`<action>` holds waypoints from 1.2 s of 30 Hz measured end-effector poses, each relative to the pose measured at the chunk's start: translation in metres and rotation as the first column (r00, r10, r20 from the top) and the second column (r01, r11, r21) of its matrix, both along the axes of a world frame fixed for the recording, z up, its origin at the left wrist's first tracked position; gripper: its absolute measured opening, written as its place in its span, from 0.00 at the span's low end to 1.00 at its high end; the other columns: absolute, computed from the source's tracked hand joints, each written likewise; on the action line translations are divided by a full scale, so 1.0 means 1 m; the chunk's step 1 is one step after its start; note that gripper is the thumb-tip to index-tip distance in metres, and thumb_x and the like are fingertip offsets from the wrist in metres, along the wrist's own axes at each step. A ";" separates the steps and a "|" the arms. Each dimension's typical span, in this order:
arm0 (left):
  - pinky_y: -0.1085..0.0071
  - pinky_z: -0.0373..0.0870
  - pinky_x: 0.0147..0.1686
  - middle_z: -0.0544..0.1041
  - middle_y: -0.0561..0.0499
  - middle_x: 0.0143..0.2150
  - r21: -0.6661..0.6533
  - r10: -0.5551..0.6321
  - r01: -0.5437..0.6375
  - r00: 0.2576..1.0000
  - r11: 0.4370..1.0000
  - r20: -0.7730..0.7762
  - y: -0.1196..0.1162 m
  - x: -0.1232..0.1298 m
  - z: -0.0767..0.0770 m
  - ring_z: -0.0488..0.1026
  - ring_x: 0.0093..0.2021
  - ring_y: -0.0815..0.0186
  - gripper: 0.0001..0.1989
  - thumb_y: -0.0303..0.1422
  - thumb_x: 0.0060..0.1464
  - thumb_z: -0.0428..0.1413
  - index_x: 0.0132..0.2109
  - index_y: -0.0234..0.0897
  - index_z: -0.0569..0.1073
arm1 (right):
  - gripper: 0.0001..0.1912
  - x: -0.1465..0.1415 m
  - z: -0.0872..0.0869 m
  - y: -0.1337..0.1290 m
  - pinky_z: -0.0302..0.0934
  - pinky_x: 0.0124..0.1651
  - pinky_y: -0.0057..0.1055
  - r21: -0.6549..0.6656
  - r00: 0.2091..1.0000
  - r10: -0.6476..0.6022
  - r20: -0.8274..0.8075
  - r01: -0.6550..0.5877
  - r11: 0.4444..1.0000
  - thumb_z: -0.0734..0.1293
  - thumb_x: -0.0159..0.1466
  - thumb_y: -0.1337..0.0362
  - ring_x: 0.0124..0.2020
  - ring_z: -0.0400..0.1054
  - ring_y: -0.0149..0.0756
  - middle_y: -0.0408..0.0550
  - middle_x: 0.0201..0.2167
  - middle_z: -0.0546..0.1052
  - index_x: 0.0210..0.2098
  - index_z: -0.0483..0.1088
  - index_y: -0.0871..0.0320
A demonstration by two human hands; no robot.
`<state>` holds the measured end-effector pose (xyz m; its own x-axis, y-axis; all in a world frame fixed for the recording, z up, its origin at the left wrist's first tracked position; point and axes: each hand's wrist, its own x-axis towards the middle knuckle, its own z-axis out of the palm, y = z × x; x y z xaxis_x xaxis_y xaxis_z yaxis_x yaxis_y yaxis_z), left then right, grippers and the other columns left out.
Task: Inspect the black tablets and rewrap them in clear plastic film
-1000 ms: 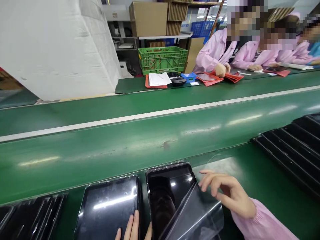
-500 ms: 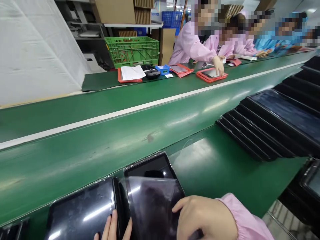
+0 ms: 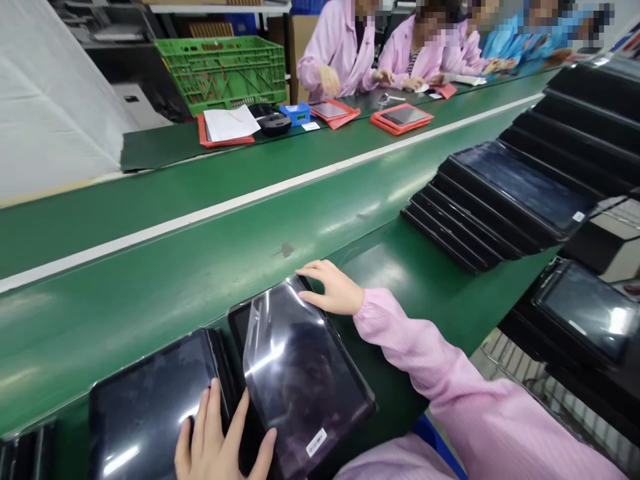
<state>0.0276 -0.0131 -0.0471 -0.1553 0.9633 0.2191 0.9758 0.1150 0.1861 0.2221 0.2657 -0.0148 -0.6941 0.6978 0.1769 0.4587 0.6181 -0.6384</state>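
1. Green conveyor belt [image 3: 200, 227] crosses the head view diagonally, with a white stripe along it, rising toward the upper right.
2. Near the belt's front edge, a black tablet [image 3: 305, 377] lies tilted across the surface, covered by a clear protective film [image 3: 263, 337]. The film's upper left part curls up from the screen. A small white label [image 3: 316, 441] sits near the tablet's lower edge.
3. The right hand [image 3: 333, 288] is open, its fingers spread and slightly curved. Its fingertips [image 3: 303, 271] touch the tablet's upper corner, and it grips nothing that can be seen. A pink sleeve [image 3: 425, 360] covers the forearm.
4. The left hand [image 3: 220, 433] is also open, fingers spread wide, lying at the bottom edge of the view. It sits between the film-covered tablet and a second black tablet [image 3: 150, 400] just beside it, and holds neither firmly.
5. Rows of black tablets [image 3: 525, 180] stand in overlapping lines along the belt's right side.
6. Across the belt's far edge, co-workers in pink smocks [image 3: 340, 53] sit beside red tablet cases [image 3: 400, 117]. A green plastic crate [image 3: 225, 73] stands behind them.
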 end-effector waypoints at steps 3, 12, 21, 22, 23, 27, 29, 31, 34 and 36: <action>0.31 0.53 0.63 0.45 0.35 0.75 -0.051 -0.029 0.028 0.999 0.998 -0.018 0.000 -0.004 0.003 0.50 0.72 0.37 0.25 0.38 0.63 0.51 0.65 0.40 0.63 | 0.18 -0.018 0.006 0.004 0.61 0.61 0.48 0.010 0.995 0.081 0.059 -0.082 0.997 0.73 0.62 0.63 0.55 0.67 0.49 0.57 0.52 0.76 0.51 0.77 0.59; 0.35 0.54 0.63 0.49 0.29 0.74 -0.109 -0.069 0.062 0.996 0.992 -0.064 -0.001 -0.016 0.002 0.50 0.72 0.38 0.24 0.42 0.65 0.48 0.61 0.34 0.71 | 0.15 -0.033 0.060 -0.021 0.68 0.47 0.37 0.051 0.982 0.156 0.103 -0.162 0.985 0.66 0.66 0.72 0.39 0.77 0.42 0.46 0.38 0.83 0.47 0.81 0.52; 0.35 0.53 0.64 0.53 0.25 0.72 -0.119 -0.011 0.011 1.000 0.993 -0.004 0.006 -0.005 0.018 0.52 0.72 0.38 0.26 0.44 0.66 0.46 0.58 0.29 0.73 | 0.21 -0.090 0.074 -0.031 0.72 0.32 0.25 -0.713 0.946 0.016 -0.323 -0.254 0.654 0.62 0.69 0.77 0.20 0.74 0.29 0.38 0.17 0.76 0.59 0.72 0.61; 0.35 0.52 0.64 0.53 0.26 0.72 -0.125 -0.006 0.006 1.000 0.992 0.005 0.007 -0.004 0.018 0.51 0.72 0.39 0.26 0.44 0.66 0.47 0.59 0.30 0.73 | 0.21 -0.094 0.071 -0.030 0.72 0.32 0.25 -0.763 0.941 -0.071 -0.331 -0.222 0.607 0.61 0.69 0.78 0.21 0.75 0.29 0.38 0.17 0.76 0.59 0.71 0.62; 0.36 0.51 0.65 0.53 0.27 0.72 -0.132 0.000 0.002 1.000 0.991 0.014 0.007 -0.004 0.018 0.51 0.72 0.39 0.26 0.45 0.65 0.47 0.59 0.31 0.73 | 0.21 -0.097 0.069 -0.028 0.73 0.33 0.24 -0.794 0.932 -0.147 -0.332 -0.192 0.577 0.61 0.69 0.78 0.21 0.75 0.29 0.39 0.18 0.76 0.59 0.71 0.62; 0.37 0.50 0.66 0.52 0.31 0.73 -0.138 0.009 -0.004 0.999 0.990 0.037 0.008 -0.005 0.017 0.50 0.73 0.41 0.23 0.43 0.65 0.50 0.58 0.35 0.74 | 0.23 -0.095 0.060 -0.017 0.74 0.38 0.25 -0.840 0.909 -0.290 -0.301 -0.108 0.532 0.59 0.69 0.81 0.25 0.77 0.28 0.42 0.21 0.78 0.60 0.68 0.63; 0.37 0.50 0.66 0.51 0.31 0.73 -0.126 0.008 -0.003 0.999 0.992 0.042 0.008 -0.005 0.018 0.50 0.73 0.41 0.22 0.43 0.65 0.50 0.58 0.35 0.74 | 0.23 -0.088 0.054 -0.013 0.75 0.40 0.27 -0.860 0.904 -0.326 -0.277 -0.082 0.504 0.58 0.69 0.81 0.26 0.77 0.29 0.44 0.22 0.79 0.60 0.67 0.65; 0.38 0.51 0.66 0.52 0.31 0.73 -0.119 0.010 -0.005 0.999 0.993 0.041 0.008 -0.004 0.018 0.51 0.72 0.42 0.22 0.42 0.65 0.50 0.59 0.35 0.73 | 0.23 -0.081 0.047 -0.010 0.75 0.43 0.29 -0.875 0.898 -0.354 -0.260 -0.064 0.479 0.57 0.69 0.81 0.27 0.78 0.30 0.45 0.23 0.80 0.61 0.67 0.66; 0.38 0.51 0.66 0.53 0.31 0.73 -0.104 0.008 -0.004 0.999 0.995 0.035 0.009 -0.003 0.020 0.51 0.73 0.43 0.21 0.42 0.65 0.51 0.59 0.36 0.73 | 0.22 -0.071 0.036 -0.010 0.75 0.46 0.31 -0.885 0.883 -0.388 -0.264 -0.062 0.461 0.58 0.69 0.80 0.29 0.79 0.30 0.46 0.25 0.81 0.61 0.67 0.66; 0.38 0.51 0.66 0.54 0.31 0.73 -0.100 0.002 0.001 1.000 0.995 0.029 0.010 -0.002 0.020 0.52 0.72 0.43 0.21 0.41 0.64 0.52 0.59 0.37 0.73 | 0.21 -0.068 0.031 -0.011 0.74 0.49 0.31 -0.885 0.869 -0.407 -0.280 -0.069 0.461 0.58 0.70 0.80 0.31 0.79 0.29 0.46 0.26 0.81 0.60 0.67 0.65</action>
<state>0.0251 -0.0026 -0.0270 -0.1609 0.9800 0.1169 0.9700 0.1351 0.2022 0.1540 0.2543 0.0167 -0.5649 0.7438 -0.3572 0.0437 -0.4054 -0.9131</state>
